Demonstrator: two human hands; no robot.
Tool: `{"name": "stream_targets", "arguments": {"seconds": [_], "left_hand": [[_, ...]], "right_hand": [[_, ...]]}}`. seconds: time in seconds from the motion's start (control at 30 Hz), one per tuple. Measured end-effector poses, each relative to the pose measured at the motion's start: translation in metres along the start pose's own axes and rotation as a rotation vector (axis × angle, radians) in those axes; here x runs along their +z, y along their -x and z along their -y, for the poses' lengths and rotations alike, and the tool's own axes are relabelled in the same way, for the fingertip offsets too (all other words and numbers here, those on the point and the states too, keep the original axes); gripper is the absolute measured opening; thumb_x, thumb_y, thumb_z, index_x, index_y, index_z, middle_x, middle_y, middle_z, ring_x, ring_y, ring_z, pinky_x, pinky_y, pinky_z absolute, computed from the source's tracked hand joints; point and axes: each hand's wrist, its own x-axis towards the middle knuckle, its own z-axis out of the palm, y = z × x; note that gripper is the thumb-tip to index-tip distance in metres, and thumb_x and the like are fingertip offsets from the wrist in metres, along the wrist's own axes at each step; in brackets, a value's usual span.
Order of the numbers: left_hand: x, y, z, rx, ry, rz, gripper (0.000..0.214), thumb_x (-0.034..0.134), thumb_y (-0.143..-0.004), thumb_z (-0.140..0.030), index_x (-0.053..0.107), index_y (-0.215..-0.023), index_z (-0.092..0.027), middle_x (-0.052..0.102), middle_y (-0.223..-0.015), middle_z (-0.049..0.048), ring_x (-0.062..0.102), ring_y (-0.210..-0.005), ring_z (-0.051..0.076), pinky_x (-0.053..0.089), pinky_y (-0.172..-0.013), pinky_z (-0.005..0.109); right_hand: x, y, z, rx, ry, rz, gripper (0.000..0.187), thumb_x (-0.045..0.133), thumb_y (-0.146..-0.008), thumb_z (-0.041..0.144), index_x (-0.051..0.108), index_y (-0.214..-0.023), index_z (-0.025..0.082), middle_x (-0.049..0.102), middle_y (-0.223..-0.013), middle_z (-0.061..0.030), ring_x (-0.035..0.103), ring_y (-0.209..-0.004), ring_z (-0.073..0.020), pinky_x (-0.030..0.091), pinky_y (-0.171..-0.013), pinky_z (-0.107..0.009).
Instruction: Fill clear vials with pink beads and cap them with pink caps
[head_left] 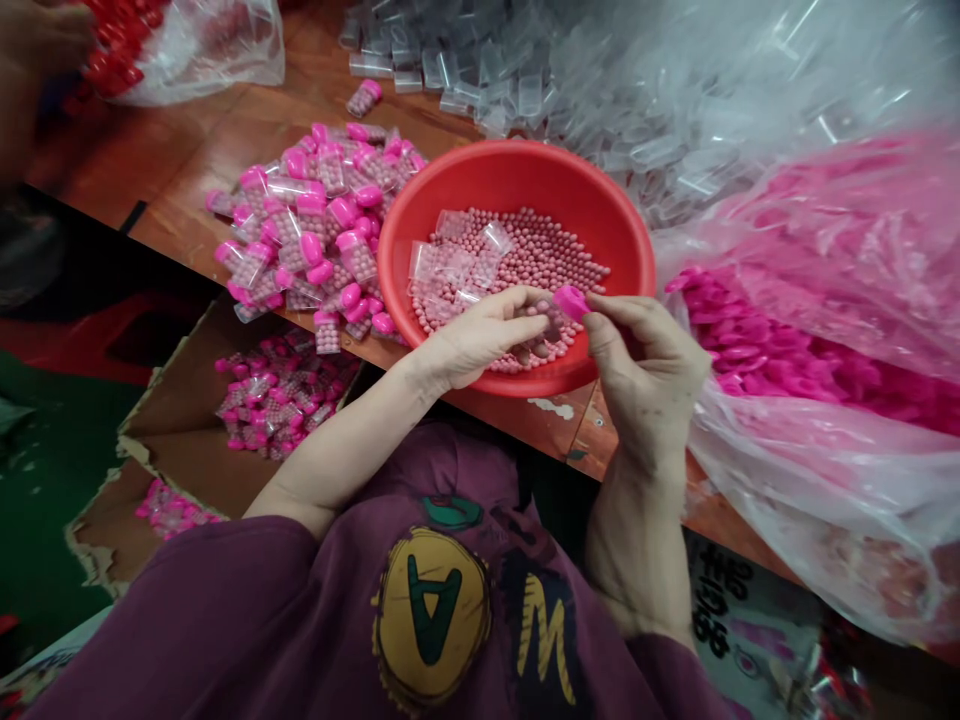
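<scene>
Center frame, a glossy red plastic basin (517, 180) on the wooden counter (187, 170), holding small pink beads (525, 260). Left hand (480, 340) curled above them, grip unclear; right hand (645, 370) pinching a pink plastic cap (571, 303) inside the basin's lower rim.

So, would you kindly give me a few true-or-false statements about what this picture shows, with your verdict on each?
The right hand pinches a pink cap: true.
The red plastic basin holds blue beads: false, its beads are pink.
Clear containers with pink caps lie heaped on the wooden table beside the basin: true.
The cardboard box below the table edge is empty: false, it holds more pink-capped containers.
</scene>
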Motion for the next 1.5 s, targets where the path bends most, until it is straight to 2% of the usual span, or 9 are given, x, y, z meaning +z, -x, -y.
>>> {"name": "stream_targets", "arguments": {"seconds": [0.2, 0.63, 0.73, 0.87, 1.03, 1.13, 1.23, 1.4, 1.5], "left_hand": [[-0.002, -0.003, 0.004, 0.043, -0.049, 0.013, 0.005, 0.069, -0.108, -0.019, 0.066, -0.105, -0.016, 0.07, -0.09, 0.0, 0.061, -0.072, 0.007, 0.045, -0.066, 0.021], [0.012, 0.004, -0.004, -0.016, -0.086, -0.108, 0.006, 0.066, -0.109, -0.015, 0.067, -0.104, -0.017, 0.065, -0.078, -0.004, 0.054, -0.06, 0.006, 0.046, -0.061, 0.022], [0.009, 0.003, -0.001, 0.029, -0.044, -0.154, 0.005, 0.069, -0.108, -0.015, 0.068, -0.103, -0.017, 0.059, -0.073, -0.0058, 0.05, -0.056, 0.006, 0.041, -0.056, 0.022], [0.005, 0.0, 0.001, 0.091, 0.011, -0.151, 0.006, 0.07, -0.106, -0.015, 0.07, -0.101, -0.017, 0.065, -0.078, -0.0032, 0.053, -0.059, 0.006, 0.042, -0.057, 0.022], [0.002, -0.004, 0.005, 0.124, -0.112, -0.064, 0.002, 0.077, -0.102, -0.018, 0.076, -0.101, -0.017, 0.069, -0.083, -0.0012, 0.059, -0.065, 0.008, 0.049, -0.066, 0.024], [0.0, -0.006, 0.009, 0.145, -0.126, -0.051, 0.004, 0.076, -0.102, -0.016, 0.079, -0.104, -0.015, 0.076, -0.092, 0.0024, 0.064, -0.077, 0.01, 0.053, -0.075, 0.025], [0.0, -0.007, 0.011, 0.151, -0.104, -0.079, 0.006, 0.077, -0.1, -0.016, 0.08, -0.106, -0.014, 0.077, -0.093, 0.0024, 0.066, -0.082, 0.011, 0.054, -0.079, 0.025], [0.003, -0.009, 0.011, 0.134, -0.173, -0.095, 0.006, 0.078, -0.1, -0.02, 0.076, -0.097, -0.015, 0.071, -0.079, -0.0021, 0.06, -0.068, 0.009, 0.049, -0.068, 0.024], [0.006, -0.012, 0.012, 0.123, -0.149, -0.156, 0.006, 0.078, -0.1, -0.016, 0.074, -0.096, -0.015, 0.068, -0.076, -0.0042, 0.059, -0.064, 0.008, 0.048, -0.066, 0.023]], "right_hand": [[0.01, -0.001, 0.006, 0.051, -0.07, 0.02, 0.011, 0.076, -0.102, 0.025, 0.086, -0.106, 0.025, 0.085, -0.103, -0.0048, 0.082, -0.096, -0.0227, 0.067, -0.091, -0.042], [0.004, 0.001, 0.001, -0.182, 0.135, 0.102, 0.012, 0.072, -0.107, 0.028, 0.084, -0.107, 0.027, 0.084, -0.105, -0.0079, 0.08, -0.094, -0.0241, 0.069, -0.087, -0.043], [0.006, 0.001, -0.001, -0.138, 0.028, 0.14, 0.013, 0.071, -0.107, 0.028, 0.084, -0.11, 0.027, 0.082, -0.105, -0.0065, 0.08, -0.098, -0.0235, 0.069, -0.09, -0.042], [0.01, 0.007, -0.015, 0.025, -0.185, 0.207, 0.034, 0.072, -0.107, 0.041, 0.075, -0.14, 0.033, 0.081, -0.124, -0.0064, 0.079, -0.098, -0.0224, 0.07, -0.091, -0.044], [0.022, 0.011, -0.028, 0.235, -0.321, -0.022, 0.043, 0.081, -0.099, 0.058, 0.069, -0.133, 0.034, 0.079, -0.103, -0.0022, 0.07, -0.069, -0.0183, 0.066, -0.065, -0.037], [0.022, 0.013, -0.016, 0.198, -0.189, -0.033, 0.026, 0.074, -0.105, 0.052, 0.076, -0.118, 0.03, 0.078, -0.1, -0.0036, 0.072, -0.077, -0.0201, 0.066, -0.073, -0.04], [0.015, 0.014, -0.003, 0.012, 0.075, 0.073, 0.025, 0.064, -0.11, 0.043, 0.076, -0.125, 0.026, 0.079, -0.113, -0.0087, 0.076, -0.096, -0.0247, 0.066, -0.09, -0.047], [0.015, 0.017, 0.002, -0.152, 0.5, 0.216, 0.065, 0.079, -0.094, 0.049, 0.06, -0.148, 0.017, 0.074, -0.135, -0.0208, 0.073, -0.123, -0.0404, 0.062, -0.1, -0.06], [0.027, 0.018, 0.0, -0.15, 0.595, 0.219, 0.072, 0.078, -0.096, 0.05, 0.055, -0.153, 0.013, 0.073, -0.134, -0.0253, 0.07, -0.124, -0.0443, 0.06, -0.099, -0.061]]}}
